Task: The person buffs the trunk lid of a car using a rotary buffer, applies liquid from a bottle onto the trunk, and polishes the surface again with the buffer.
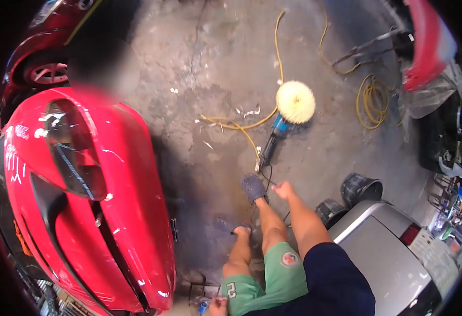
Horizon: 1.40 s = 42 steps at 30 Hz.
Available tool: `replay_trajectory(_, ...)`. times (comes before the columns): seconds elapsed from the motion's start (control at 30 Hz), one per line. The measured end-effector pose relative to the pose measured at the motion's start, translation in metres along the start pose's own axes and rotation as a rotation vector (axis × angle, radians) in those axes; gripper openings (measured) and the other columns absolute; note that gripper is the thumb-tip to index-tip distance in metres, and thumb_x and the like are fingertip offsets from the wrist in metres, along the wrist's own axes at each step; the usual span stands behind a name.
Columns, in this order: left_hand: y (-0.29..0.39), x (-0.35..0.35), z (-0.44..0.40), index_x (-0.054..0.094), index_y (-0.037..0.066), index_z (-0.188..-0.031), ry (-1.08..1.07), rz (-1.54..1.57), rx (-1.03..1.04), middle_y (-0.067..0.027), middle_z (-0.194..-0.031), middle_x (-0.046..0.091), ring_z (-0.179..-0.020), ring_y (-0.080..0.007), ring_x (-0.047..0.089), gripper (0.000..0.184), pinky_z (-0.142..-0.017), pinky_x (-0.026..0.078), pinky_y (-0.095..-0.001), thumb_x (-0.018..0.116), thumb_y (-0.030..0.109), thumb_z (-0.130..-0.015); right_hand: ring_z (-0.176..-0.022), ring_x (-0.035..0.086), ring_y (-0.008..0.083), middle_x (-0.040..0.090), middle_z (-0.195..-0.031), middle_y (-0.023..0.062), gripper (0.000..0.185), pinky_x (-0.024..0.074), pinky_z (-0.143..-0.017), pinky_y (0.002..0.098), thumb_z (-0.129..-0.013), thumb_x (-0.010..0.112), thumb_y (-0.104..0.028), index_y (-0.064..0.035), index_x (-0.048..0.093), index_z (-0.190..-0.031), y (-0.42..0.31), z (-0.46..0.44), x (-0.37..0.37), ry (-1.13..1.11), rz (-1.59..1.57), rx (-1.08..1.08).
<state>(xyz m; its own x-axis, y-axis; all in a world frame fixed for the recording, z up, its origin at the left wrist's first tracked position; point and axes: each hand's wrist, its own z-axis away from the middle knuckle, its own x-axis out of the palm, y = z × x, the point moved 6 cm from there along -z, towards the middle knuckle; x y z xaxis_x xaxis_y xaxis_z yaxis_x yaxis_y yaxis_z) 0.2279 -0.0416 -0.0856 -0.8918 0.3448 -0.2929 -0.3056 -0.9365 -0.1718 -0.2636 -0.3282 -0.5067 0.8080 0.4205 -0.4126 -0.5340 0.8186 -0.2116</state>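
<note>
On the concrete floor lies a blue and black polisher (279, 129) with a round, fluffy, cream-coloured pad (295, 102) facing up. Its black cord runs down from the handle towards my feet. My right hand (282, 190) is reached forward beside my shoe, below the polisher and apart from it, with its fingers curled in near the thin black cord (269, 181); what it holds is too small to make out. Low in the view, at the edge of my green shorts (281, 271), my left hand (218, 305) shows only in part, near a small blue object (203, 307).
A glossy red car (131, 174) fills the left side. At the lower right stands a silver car (381, 237) with black buckets (361, 189) beside it. A yellow hose (372, 102) lies coiled at the right, and another yellow cable (260, 124) crosses the floor.
</note>
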Motion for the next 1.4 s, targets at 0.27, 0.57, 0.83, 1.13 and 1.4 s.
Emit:
replay_trajectory(0.27, 0.029, 0.050, -0.033, 0.072, 0.002, -0.124, 0.390, -0.264, 0.082, -0.0231, -0.107, 0.074, -0.095, -0.0348, 0.070, 0.047, -0.087, 0.055, -0.0501, 0.061, 0.044, -0.106, -0.140, 0.060, 0.0389, 0.060, -0.151, 0.0308, 0.102, 0.0455, -0.118, 0.0422, -0.085, 0.093, -0.032, 0.0107, 0.038, -0.160, -0.046, -0.199, 0.048, 0.407, -0.551, 0.170)
replay_trajectory(0.57, 0.066, 0.035, -0.040, 0.077, 0.006, -0.117, 0.319, -0.520, 0.097, -0.0223, -0.100, 0.078, -0.092, -0.0392, 0.074, 0.048, -0.084, 0.058, -0.0502, 0.060, 0.049, -0.103, -0.051, 0.056, 0.0222, 0.059, -0.071, 0.0096, 0.007, 0.0501, -0.049, 0.0413, -0.086, 0.069, -0.001, 0.0005, 0.063, -0.089, -0.084, -0.148, -0.056, -0.181, -1.196, 0.248)
replay_trajectory(0.83, 0.162, 0.023, -0.028, 0.072, 0.004, -0.122, -0.027, -0.370, 0.490, -0.0130, -0.104, 0.076, -0.094, -0.0217, 0.071, 0.048, -0.085, 0.058, -0.0373, 0.070, 0.049, -0.104, -0.055, 0.065, 0.0284, 0.072, -0.078, 0.0134, 0.022, 0.0537, -0.050, 0.0464, -0.099, 0.056, -0.011, -0.0008, 0.073, -0.089, -0.012, 0.181, -0.120, -0.344, -0.654, 0.086)
replay_trajectory(1.13, 0.242, 0.022, 0.069, 0.061, 0.007, -0.144, -0.814, 0.810, 0.610, -0.0186, -0.136, 0.071, -0.121, -0.0351, 0.070, 0.077, -0.110, 0.054, -0.0530, 0.056, 0.072, -0.103, -0.062, 0.063, 0.0157, 0.070, -0.073, 0.0058, 0.017, 0.0468, -0.055, 0.0354, -0.081, 0.079, -0.016, -0.0025, 0.075, -0.092, -0.035, 0.587, -0.081, -0.691, -0.024, -0.238)
replay_trajectory(1.4, 0.164, -0.126, 0.107, 0.054, 0.011, -0.149, -0.774, 1.365, 1.076, -0.0159, -0.138, 0.067, -0.133, -0.0329, 0.064, 0.063, -0.116, 0.050, -0.0593, 0.070, 0.049, -0.102, -0.084, 0.077, 0.0331, 0.079, -0.092, 0.0169, 0.048, 0.0597, -0.079, 0.0453, -0.080, 0.083, -0.032, 0.0001, 0.072, -0.113, -0.190, 0.590, -0.026, -0.527, 0.989, -0.935)
